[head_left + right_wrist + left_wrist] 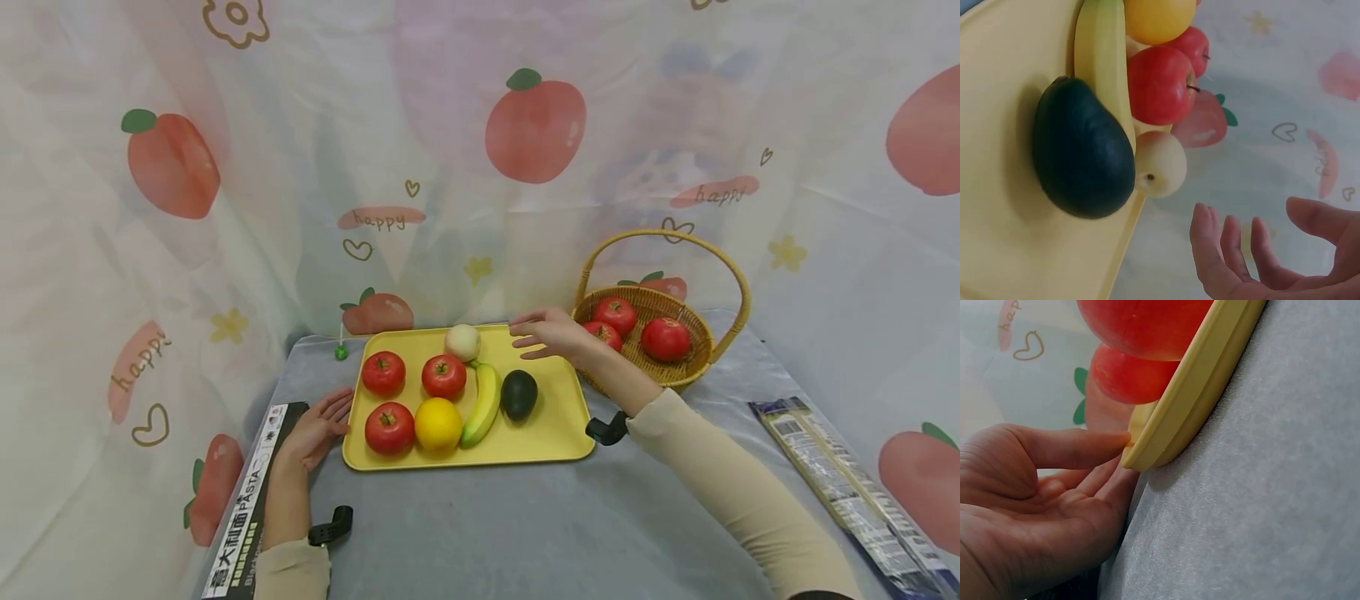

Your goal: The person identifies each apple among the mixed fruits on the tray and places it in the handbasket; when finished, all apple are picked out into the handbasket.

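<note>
My left hand (318, 429) is at the left edge of a yellow tray (551, 442); its thumb touches the rim and its fingers lie outside it, partly hidden in the left wrist view. My right hand (553, 335) hovers over the tray's far right part, fingers spread and holding nothing. On the tray are three red apples (389, 428), a yellow round fruit (438, 424), a pale round fruit (462, 342), a banana (483, 404) and a dark green avocado (1082, 150). Beside the right hand stands a wicker basket (693, 342) with red apples (666, 339) inside.
A black-and-white pasta box (243, 504) lies along the table's left side. At the right is a long silvery packet (847, 492). Behind the tray sits a small green object (341, 352). A printed curtain (450, 125) surrounds the grey table cover (465, 533).
</note>
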Demonstrator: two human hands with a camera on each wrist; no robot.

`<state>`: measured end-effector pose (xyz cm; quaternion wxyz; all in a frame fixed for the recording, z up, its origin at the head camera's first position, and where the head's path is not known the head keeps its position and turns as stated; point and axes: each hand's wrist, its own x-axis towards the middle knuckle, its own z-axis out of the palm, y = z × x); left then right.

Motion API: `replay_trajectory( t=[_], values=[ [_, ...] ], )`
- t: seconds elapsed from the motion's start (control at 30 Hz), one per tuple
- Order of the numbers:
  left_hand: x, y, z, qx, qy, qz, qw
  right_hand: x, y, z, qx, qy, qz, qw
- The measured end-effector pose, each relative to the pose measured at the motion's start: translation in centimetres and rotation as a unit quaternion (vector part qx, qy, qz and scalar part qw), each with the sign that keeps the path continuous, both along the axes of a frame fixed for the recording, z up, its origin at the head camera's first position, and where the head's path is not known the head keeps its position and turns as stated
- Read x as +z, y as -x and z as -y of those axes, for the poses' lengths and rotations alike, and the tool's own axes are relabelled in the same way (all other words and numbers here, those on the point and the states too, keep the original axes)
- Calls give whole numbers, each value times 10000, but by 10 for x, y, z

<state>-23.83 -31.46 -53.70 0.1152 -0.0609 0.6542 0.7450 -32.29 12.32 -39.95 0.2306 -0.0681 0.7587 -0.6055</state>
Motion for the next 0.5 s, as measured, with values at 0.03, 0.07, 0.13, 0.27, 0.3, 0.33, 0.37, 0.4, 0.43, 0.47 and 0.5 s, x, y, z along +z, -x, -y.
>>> replay_trajectory(
  t=[0.03, 0.07, 0.13, 0.27, 0.3, 0.33, 0.37, 0.4, 0.43, 0.47, 0.5],
  values=[
    [0, 0, 0, -19, -15, -10, 10000, -1, 0, 4, -9, 18, 41, 10000],
    [0, 0, 1, -28, -19, -21, 10000, -1, -1, 7, 1, 14, 58, 10000],
    [0, 0, 1, -31, -42, -27, 10000, -3, -1, 14, 47, 2, 80, 10000],
    [1, -2, 2, -93, -28, -50, 9999, -5, -1, 26, 142, -20, 167, 9998],
    [2, -2, 2, -102, -29, -61, 9999, -5, 0, 28, 170, -8, 209, 9996],
    [2, -2, 2, -101, -23, -67, 9999, -6, 0, 31, 179, -1, 248, 9995],
    [2, -2, 2, -99, -14, -62, 9999, -7, 0, 33, 207, -9, 258, 9995],
    [2, -1, 1, -93, -7, -48, 9999, -8, 0, 36, 237, -19, 267, 9994],
    [2, -1, 1, -81, 8, -32, 10000, -9, 0, 38, 268, -30, 279, 9992],
    [2, -1, 0, -49, 15, -13, 10000, -11, 0, 41, 296, -40, 273, 9992],
    [2, -1, 0, -34, 17, -5, 10000, -13, 0, 44, 307, -38, 288, 9991]
  ],
)
